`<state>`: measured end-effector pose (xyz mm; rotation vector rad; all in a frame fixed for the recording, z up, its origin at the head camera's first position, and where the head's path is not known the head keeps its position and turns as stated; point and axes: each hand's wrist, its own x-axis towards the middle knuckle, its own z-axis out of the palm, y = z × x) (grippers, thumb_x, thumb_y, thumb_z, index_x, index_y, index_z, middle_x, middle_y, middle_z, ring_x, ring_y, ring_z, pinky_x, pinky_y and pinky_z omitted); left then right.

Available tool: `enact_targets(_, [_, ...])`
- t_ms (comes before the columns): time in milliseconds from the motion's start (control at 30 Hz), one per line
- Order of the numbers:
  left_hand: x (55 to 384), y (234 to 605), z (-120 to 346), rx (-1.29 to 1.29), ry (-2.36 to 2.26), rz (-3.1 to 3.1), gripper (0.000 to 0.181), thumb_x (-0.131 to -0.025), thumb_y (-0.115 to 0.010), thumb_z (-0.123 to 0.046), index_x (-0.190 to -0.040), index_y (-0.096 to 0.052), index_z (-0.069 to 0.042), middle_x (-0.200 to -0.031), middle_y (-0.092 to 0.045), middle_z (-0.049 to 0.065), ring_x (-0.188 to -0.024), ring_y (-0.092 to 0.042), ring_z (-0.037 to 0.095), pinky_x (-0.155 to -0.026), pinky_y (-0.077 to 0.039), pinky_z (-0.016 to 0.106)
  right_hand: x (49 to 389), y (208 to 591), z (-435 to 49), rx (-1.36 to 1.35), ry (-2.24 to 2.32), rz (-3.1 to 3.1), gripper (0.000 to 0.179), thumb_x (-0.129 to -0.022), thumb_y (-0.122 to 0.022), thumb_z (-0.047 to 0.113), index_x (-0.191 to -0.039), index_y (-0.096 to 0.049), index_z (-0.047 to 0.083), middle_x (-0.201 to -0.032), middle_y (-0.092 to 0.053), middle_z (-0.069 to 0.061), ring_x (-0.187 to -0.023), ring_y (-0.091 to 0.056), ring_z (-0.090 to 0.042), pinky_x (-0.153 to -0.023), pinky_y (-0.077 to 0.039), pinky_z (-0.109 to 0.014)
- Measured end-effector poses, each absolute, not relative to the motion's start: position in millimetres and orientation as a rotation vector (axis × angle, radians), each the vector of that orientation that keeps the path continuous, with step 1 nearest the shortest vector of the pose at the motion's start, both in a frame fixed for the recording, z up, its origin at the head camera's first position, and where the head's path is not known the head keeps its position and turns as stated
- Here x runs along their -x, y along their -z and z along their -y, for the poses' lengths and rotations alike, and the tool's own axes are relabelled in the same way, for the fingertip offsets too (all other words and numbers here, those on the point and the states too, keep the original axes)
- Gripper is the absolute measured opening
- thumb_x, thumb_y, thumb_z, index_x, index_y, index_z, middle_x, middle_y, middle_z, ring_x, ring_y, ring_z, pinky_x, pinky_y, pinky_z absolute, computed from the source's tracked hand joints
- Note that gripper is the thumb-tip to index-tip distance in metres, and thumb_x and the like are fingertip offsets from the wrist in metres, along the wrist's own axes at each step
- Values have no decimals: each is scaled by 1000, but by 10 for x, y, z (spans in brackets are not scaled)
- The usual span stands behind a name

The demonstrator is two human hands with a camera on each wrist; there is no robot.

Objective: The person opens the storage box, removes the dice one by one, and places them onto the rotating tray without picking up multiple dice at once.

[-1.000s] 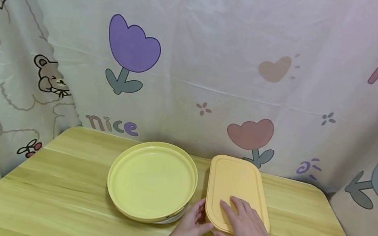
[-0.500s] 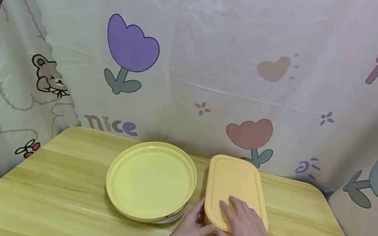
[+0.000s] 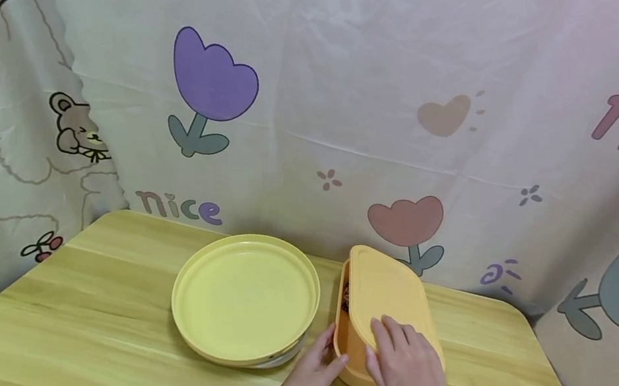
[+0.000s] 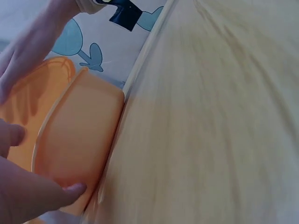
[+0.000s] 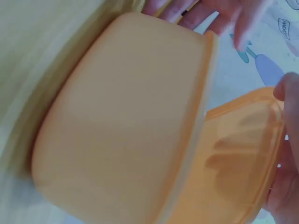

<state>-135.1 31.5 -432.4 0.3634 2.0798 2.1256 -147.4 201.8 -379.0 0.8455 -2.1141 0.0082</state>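
Box (image 3: 358, 378) on table (image 3: 106, 309), right of yellow tray (image 3: 245, 300) | lid (image 3: 391, 288) tilted over it, left edge up | right hand (image 3: 409, 371) grips lid | left hand (image 3: 313, 372), fingers loosely extended, touches box side

Orange rectangular box (image 5: 119, 116) upright on the wooden table (image 3: 86, 320), partly uncovered, matching lid (image 3: 393, 292) tilted, left edge raised

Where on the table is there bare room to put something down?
Bare tabletop lies left of the yellow tray and right of the orange box. The narrow gap between them is crowded by the left hand; the right hand holds the lid.
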Motion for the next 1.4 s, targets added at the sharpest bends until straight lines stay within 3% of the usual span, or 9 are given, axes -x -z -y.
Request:
enact_targets(167, [1342, 4333, -341, -352, -2148, -2102, 68, -88, -56, -9, -140, -15, 6, -140, -23, 26, -125, -27, 39, -96, -31, 44, 1446, 3711, -2019, -845, -28, 2044, 41, -94, -30, 22, -90, -61, -4, -84, -61, -15, -63, -56, -27, -49, -48, -35])
enact_targets(467, [1342, 4323, -329, -338, -2161, -2088, 65, -86, -56, -6, -139, -19, 4, -137, -29, 25, -124, -30, 38, -97, -29, 48, 1281, 3647, -1946, -832, -95, 2090, 41, -97, -27, 17, -81, -57, -6, -77, -58, -12, -61, -53, -22, -50, -47, -32])
enact_targets(667, [1345, 4324, -326, -332, -2162, -2084, 65, -86, -57, -7, -139, -20, 4, -136, -30, 25, -124, -29, 38, -98, -27, 49, 1277, 3639, -1924, -801, -126, 2032, 35, -90, -26, 9, -73, -54, -3, -71, -54, -10, -56, -49, -20, -44, -42, -29])
enact_targets(867, [1351, 4314, -325, -352, -2182, -2081, 65, -85, -57, -6, -138, -22, 4, -135, -31, 25, -123, -31, 39, -97, -30, 48, 1292, 3639, -1959, -733, -147, 2008, 45, -94, -30, 24, -71, -56, -4, -67, -54, -11, -53, -50, -23, -41, -44, -34])
enact_targets(1033, [1353, 4308, -320, -347, -2182, -2095, 65, -84, -58, -7, -138, -22, 4, -136, -32, 24, -123, -32, 38, -95, -31, 48, 1288, 3571, -2028, -617, -196, 1953, 46, -93, -35, 29, -70, -57, -3, -62, -54, -9, -45, -47, -20, -34, -40, -32])
enact_targets(1200, [1345, 4338, -328, -341, -2188, -2108, 66, -83, -59, -6, -137, -23, 5, -134, -34, 23, -121, -35, 38, -92, -33, 48, 1291, 3483, -2200, -408, -336, 1892, 35, -84, -48, 27, -69, -60, -3, -59, -56, -8, -44, -48, -17, -36, -38, -24])
enact_targets(1333, [1340, 4352, -340, -343, -2187, -2110, 66, -83, -60, -7, -137, -23, 4, -134, -35, 23, -120, -35, 38, -92, -34, 48, 1310, 3449, -2404, -153, -541, 1887, 16, -71, -62, 14, -68, -63, -2, -61, -61, -11, -53, -50, 1, -45, -37, -13])
enact_targets(1400, [1341, 4355, -345, -340, -2181, -2114, 67, -82, -60, -8, -137, -23, 4, -133, -35, 23, -119, -35, 38, -92, -33, 48, 1330, 3445, -2502, -1, -672, 1866, 9, -69, -65, 5, -68, -63, -4, -58, -61, 0, -54, -47, 11, -46, -35, -8])
